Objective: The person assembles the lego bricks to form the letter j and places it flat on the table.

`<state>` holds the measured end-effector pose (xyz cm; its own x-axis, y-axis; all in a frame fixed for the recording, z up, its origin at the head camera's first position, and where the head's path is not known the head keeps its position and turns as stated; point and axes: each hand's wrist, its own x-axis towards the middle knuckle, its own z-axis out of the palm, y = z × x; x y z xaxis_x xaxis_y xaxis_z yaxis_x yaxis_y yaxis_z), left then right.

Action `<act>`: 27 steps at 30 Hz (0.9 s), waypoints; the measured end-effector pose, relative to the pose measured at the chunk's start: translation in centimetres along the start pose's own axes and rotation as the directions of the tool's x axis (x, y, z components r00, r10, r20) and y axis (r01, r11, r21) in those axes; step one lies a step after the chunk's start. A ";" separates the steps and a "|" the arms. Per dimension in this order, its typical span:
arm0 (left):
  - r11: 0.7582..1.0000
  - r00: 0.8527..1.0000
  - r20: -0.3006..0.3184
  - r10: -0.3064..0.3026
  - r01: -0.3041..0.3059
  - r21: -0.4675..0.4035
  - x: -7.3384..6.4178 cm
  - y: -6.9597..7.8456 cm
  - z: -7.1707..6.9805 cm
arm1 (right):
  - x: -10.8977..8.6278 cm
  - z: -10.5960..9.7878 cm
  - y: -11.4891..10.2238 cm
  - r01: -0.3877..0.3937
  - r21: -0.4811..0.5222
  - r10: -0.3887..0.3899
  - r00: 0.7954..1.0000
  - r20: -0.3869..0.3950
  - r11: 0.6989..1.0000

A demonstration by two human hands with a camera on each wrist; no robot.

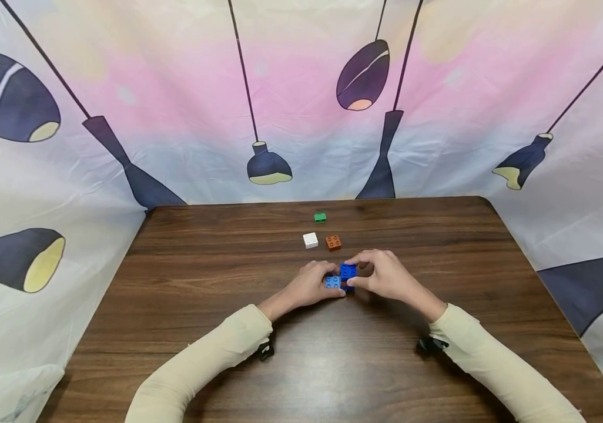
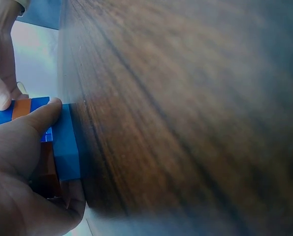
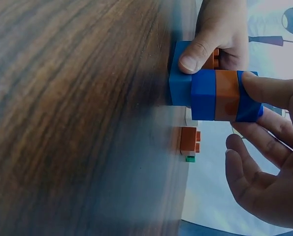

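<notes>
My left hand (image 1: 312,284) grips a light blue brick (image 1: 332,282), its thumb along the near side. In the left wrist view, an orange-brown brick (image 2: 48,172) beside that light blue piece is partly hidden by the same hand. With thumb and fingers, my right hand (image 1: 386,276) pinches the upper dark blue brick (image 3: 248,93) of a short stack. Below it in the stack come an orange brick (image 3: 226,96) and another dark blue brick (image 3: 203,95). The stack's lower end is right at the light blue brick, upright and close over the table.
Farther back on the brown wooden table (image 1: 217,352) lie a white brick (image 1: 310,240), an orange-brown brick (image 1: 333,242) and, behind them, a green brick (image 1: 320,217). Hanging cloth (image 1: 307,117) printed with lamps surrounds the table's back and sides.
</notes>
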<state>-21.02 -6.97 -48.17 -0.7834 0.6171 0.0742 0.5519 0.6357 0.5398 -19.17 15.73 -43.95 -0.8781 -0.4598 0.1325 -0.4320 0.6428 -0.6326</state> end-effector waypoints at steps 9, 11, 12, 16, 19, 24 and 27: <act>1.000 1.000 -0.002 0.018 -0.018 -0.003 0.1 0.1 -0.1 | 0.0 -0.1 -0.2 -0.019 0.006 0.019 1.000 0.007 1.000; 1.000 1.000 0.000 0.020 -0.020 -0.003 0.1 0.1 -0.1 | 0.0 -0.1 -0.2 -0.020 0.005 0.020 1.000 0.010 1.000; 1.000 1.000 0.002 0.021 -0.021 -0.002 0.1 0.1 -0.1 | -0.1 -0.1 -0.2 -0.020 0.006 0.020 1.000 0.010 1.000; 1.000 1.000 0.007 0.018 -0.018 0.000 0.1 0.0 -0.1 | -0.1 -0.1 -0.3 -0.008 0.001 0.008 1.000 0.012 1.000; 1.000 1.000 0.005 0.018 -0.018 0.002 0.2 -0.1 -0.1 | -0.1 -0.1 -0.3 0.006 -0.004 -0.006 1.000 0.008 1.000; 1.000 1.000 -0.004 0.025 -0.025 -0.003 0.2 -0.2 -0.1 | -0.1 -0.3 -0.1 0.020 0.006 -0.020 1.000 0.002 1.000; 1.000 1.000 -0.007 0.028 -0.028 -0.013 0.2 -0.2 0.0 | -0.1 -0.5 0.0 0.015 0.032 -0.015 1.000 -0.003 0.999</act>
<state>-21.32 -6.94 -48.22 -0.7697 0.6313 0.0953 0.5698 0.6119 0.5486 -19.15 16.09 -43.56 -0.8720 -0.4678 0.1443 -0.4386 0.6157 -0.6546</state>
